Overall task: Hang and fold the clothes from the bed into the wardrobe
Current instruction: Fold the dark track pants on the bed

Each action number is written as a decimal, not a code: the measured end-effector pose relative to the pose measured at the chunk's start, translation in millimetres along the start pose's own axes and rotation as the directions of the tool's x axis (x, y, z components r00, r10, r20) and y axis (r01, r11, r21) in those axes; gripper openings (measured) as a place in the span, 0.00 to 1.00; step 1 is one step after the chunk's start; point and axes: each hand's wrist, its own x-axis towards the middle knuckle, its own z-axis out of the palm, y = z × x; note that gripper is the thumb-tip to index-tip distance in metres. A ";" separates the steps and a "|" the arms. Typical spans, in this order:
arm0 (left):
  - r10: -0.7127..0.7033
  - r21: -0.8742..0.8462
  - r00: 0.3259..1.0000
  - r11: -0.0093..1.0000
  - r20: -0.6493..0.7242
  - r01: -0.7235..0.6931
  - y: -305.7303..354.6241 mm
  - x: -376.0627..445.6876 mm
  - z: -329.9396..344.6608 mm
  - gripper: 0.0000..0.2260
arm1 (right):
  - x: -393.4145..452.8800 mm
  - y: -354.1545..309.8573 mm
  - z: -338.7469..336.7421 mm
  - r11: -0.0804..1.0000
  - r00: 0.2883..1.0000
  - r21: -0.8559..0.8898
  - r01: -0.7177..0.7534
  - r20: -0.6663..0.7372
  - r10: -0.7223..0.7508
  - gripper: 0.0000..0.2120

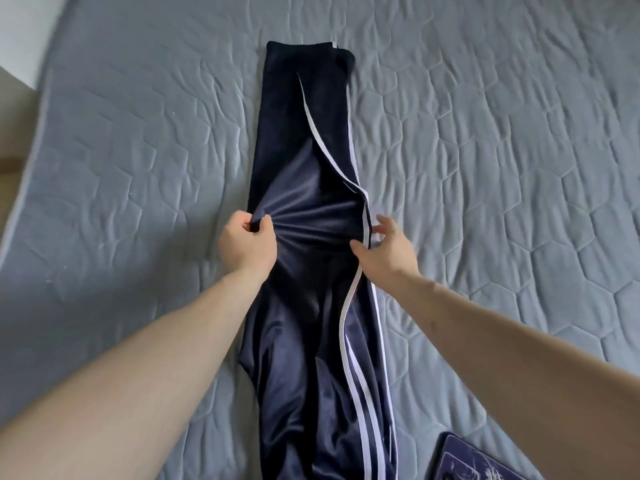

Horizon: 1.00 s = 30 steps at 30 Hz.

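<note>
Dark navy track trousers (304,161) with white side stripes lie lengthwise on the bed, legs folded together, running from the far middle of the bed towards me. My left hand (247,242) pinches the trousers' left edge at mid-length, and the cloth bunches into radiating creases there. My right hand (384,245) holds the striped right edge between thumb and fingers at the same height. The cloth between both hands is lifted a little off the bed. The wardrobe is out of view.
The grey quilted bedspread (485,150) covers the whole bed. A dark blue patterned item (485,460) lies at the near right corner of the view. The bed's left edge and a strip of floor (14,140) show at the far left.
</note>
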 end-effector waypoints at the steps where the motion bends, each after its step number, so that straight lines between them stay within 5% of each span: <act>1: -0.025 -0.004 1.000 1.000 0.001 0.025 -7.7 -0.5 -3.7 0.11 | 2.3 -1.9 2.8 0.999 1.000 -0.051 0.007 0.023 -0.006 0.35; 3: -0.060 0.055 0.997 0.997 0.049 0.058 -20.9 9.3 -10.7 0.16 | 6.5 -10.0 7.4 0.992 1.000 -0.123 0.018 0.011 -0.016 0.33; 7: -0.009 0.451 0.994 0.892 0.107 -0.041 -31.7 66.0 -22.3 0.47 | 28.1 -52.0 13.8 0.975 0.976 -0.173 0.136 -0.143 -0.161 0.31; 12: -0.313 0.638 0.862 0.770 0.398 -0.015 -35.5 104.0 -13.4 0.71 | 80.3 -123.8 38.9 0.946 0.956 -0.210 0.246 -0.110 -0.273 0.37; 20: -0.368 0.611 0.813 0.792 0.450 0.021 -55.3 119.7 9.1 0.73 | 159.6 -172.9 90.2 0.960 0.985 -0.279 0.026 -0.155 -0.071 0.52; 24: -0.385 0.616 0.790 0.788 0.477 0.012 -53.3 121.4 12.0 0.73 | 181.3 -176.5 87.8 0.959 0.982 -0.282 -0.025 -0.186 -0.029 0.32; 28: -0.408 0.611 0.765 0.792 0.499 0.024 -48.4 123.0 7.0 0.74 | 192.5 -202.8 71.0 0.984 0.964 0.151 0.090 -0.263 -0.048 0.12; 30: -0.419 0.608 0.754 0.793 0.506 0.032 -45.7 124.6 6.0 0.74 | 203.4 -232.7 60.9 0.849 0.984 0.528 0.017 -0.162 0.081 0.10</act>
